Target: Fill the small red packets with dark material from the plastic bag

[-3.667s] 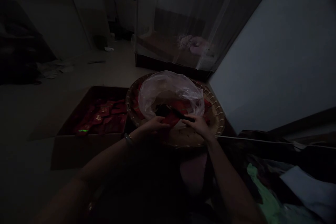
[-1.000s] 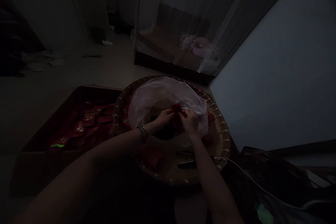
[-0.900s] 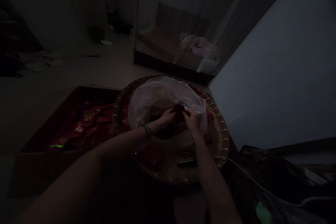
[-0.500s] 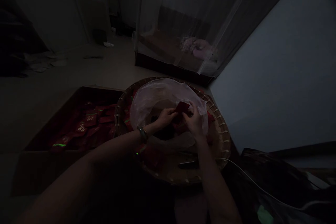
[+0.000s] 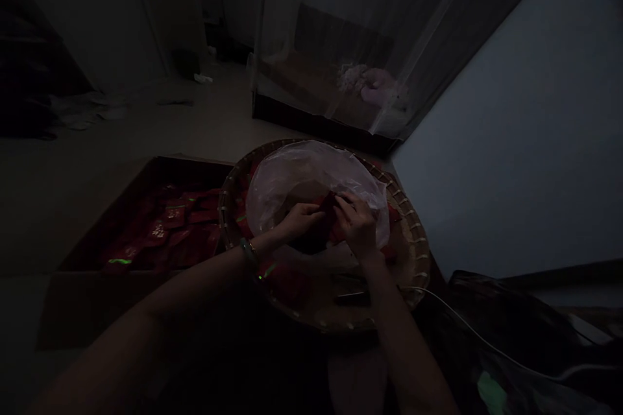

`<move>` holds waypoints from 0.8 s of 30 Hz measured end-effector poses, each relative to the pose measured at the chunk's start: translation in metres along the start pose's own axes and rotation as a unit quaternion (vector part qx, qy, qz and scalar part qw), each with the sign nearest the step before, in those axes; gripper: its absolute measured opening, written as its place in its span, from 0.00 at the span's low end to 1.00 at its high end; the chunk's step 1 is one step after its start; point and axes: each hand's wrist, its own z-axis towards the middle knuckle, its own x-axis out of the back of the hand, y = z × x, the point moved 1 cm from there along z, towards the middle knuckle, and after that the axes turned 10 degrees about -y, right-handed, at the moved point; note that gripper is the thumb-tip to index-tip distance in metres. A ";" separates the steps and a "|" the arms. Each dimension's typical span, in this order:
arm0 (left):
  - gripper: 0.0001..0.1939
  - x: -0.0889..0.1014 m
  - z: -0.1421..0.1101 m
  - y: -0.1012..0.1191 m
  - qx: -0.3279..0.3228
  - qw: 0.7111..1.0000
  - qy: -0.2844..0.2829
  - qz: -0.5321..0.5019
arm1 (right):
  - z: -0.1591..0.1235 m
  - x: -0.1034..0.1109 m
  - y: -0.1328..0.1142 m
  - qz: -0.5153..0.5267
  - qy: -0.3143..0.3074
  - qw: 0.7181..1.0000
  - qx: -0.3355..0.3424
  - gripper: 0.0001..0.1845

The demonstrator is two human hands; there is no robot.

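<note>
Between my two hands is a small dark red pouch, dim and partly covered by fingers. My left hand, with bangles at its wrist, pinches the pouch's left side. On the other side my right hand has its fingers closed at the pouch's upper right edge. Both hands are over an opened clear plastic bag, which has dark contents and some red pieces inside. The bag rests in a round woven bamboo tray. A dark-handled tool lies in the tray below my right wrist.
At the left stands a cardboard box holding several red packets. A white cable runs from the tray's right rim past dark bags. Behind are a netted bed and a pale wall.
The red pouch has tilted and dropped slightly between my hands. My right fingers have shifted from its right edge over its top. The view has moved slightly.
</note>
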 end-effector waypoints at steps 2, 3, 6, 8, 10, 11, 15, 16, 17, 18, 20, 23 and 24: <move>0.15 0.002 -0.004 0.004 -0.014 0.996 -0.005 0.087 | 0.000 0.002 0.000 0.012 0.016 1.000 -0.020 0.14; 0.15 0.004 -0.006 0.006 -0.026 0.990 -0.010 0.139 | 0.001 0.004 0.000 0.019 0.015 0.999 -0.031 0.13; 0.13 0.009 -0.010 0.012 -0.061 0.962 -0.024 0.267 | 0.002 0.008 -0.002 0.057 -0.035 0.997 -0.042 0.13; 0.13 0.015 -0.012 0.014 -0.067 0.956 -0.025 0.286 | 0.001 0.011 -0.005 0.109 -0.061 0.991 -0.053 0.12; 0.15 0.022 -0.012 0.013 -0.056 0.962 -0.010 0.266 | -0.001 0.012 -0.008 0.187 -0.063 0.976 -0.092 0.12; 0.15 0.025 -0.012 0.012 -0.046 0.967 -0.003 0.251 | -0.002 0.012 -0.009 0.234 -0.066 0.963 -0.117 0.12; 0.14 0.032 -0.013 0.009 -0.037 0.969 0.004 0.243 | -0.006 0.007 -0.011 0.404 -0.138 0.884 -0.188 0.19; 0.13 0.033 -0.014 0.009 -0.040 0.964 -0.002 0.262 | -0.007 0.004 -0.011 0.431 -0.166 0.863 -0.204 0.21; 0.13 0.033 -0.016 0.010 -0.042 0.957 -0.008 0.287 | -0.008 0.002 -0.010 0.449 -0.192 0.844 -0.221 0.23; 0.13 0.033 -0.018 0.012 -0.047 0.947 -0.011 0.318 | -0.009 0.000 -0.010 0.460 -0.212 0.828 -0.239 0.25; 0.16 0.032 -0.023 0.016 -0.071 0.914 0.007 0.399 | -0.010 -0.005 -0.009 0.471 -0.232 0.809 -0.265 0.26; 0.32 0.026 -0.031 0.019 -0.145 0.828 0.051 0.540 | -0.011 -0.012 -0.011 0.480 -0.228 0.800 -0.279 0.27; 0.35 0.023 -0.033 0.019 -0.164 0.800 0.047 0.576 | -0.010 -0.015 -0.012 0.482 -0.232 0.797 -0.281 0.27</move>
